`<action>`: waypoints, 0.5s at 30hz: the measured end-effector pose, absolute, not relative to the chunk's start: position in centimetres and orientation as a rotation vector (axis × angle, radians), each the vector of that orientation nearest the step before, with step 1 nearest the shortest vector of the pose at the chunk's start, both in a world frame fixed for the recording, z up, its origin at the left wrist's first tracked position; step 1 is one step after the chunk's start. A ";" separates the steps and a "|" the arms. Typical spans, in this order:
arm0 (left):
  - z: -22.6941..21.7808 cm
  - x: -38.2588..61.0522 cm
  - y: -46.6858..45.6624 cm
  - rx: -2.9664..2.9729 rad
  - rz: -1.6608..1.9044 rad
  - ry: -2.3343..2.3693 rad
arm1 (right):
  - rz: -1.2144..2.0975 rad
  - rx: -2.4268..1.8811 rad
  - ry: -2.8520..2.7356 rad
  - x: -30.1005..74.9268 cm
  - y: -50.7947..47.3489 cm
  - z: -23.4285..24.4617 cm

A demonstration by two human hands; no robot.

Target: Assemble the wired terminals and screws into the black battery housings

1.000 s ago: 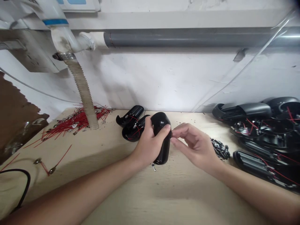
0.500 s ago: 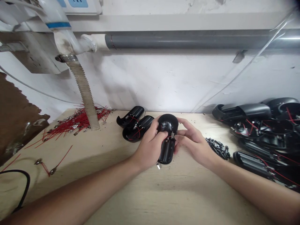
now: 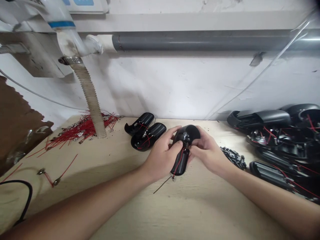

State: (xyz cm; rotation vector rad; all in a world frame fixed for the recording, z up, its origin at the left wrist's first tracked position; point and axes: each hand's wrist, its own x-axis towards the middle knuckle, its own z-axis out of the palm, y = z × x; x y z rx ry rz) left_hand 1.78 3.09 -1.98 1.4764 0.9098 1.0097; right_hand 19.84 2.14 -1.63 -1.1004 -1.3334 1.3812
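Both hands hold one black plastic housing (image 3: 186, 136) just above the wooden bench (image 3: 155, 210), its hollow inside facing up. My left hand (image 3: 161, 156) wraps its left side, thumb pressed on the inner part. My right hand (image 3: 208, 153) grips the right side, fingertips pinched at a small metal contact in the middle. A red wire (image 3: 178, 164) runs along the housing's lower half and a thin dark wire end (image 3: 162, 186) trails onto the bench.
Two more black housings (image 3: 145, 133) with red wires lie behind my left hand. A heap of housings (image 3: 280, 140) fills the right side, with small black screws (image 3: 233, 156) before it. Red wires with terminals (image 3: 77, 131) lie around a ribbed hose (image 3: 90, 100). A black cable (image 3: 22, 200) loops at left.
The housing was turned over from back-up to inside-up and tilted. My right hand closed onto it, and a red wire with a trailing dark end now shows on its lower half.
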 end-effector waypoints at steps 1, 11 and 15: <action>-2.0 1.8 3.1 1.479 1.013 0.910 | 1.397 -1.095 -1.332 19.9 2.2 -1.7; -1.9 1.7 3.0 1.520 0.988 0.899 | 1.373 -1.161 -1.336 19.9 2.3 -1.7; -1.9 1.7 3.0 1.523 0.998 0.933 | 1.396 -1.146 -1.313 20.0 2.3 -1.9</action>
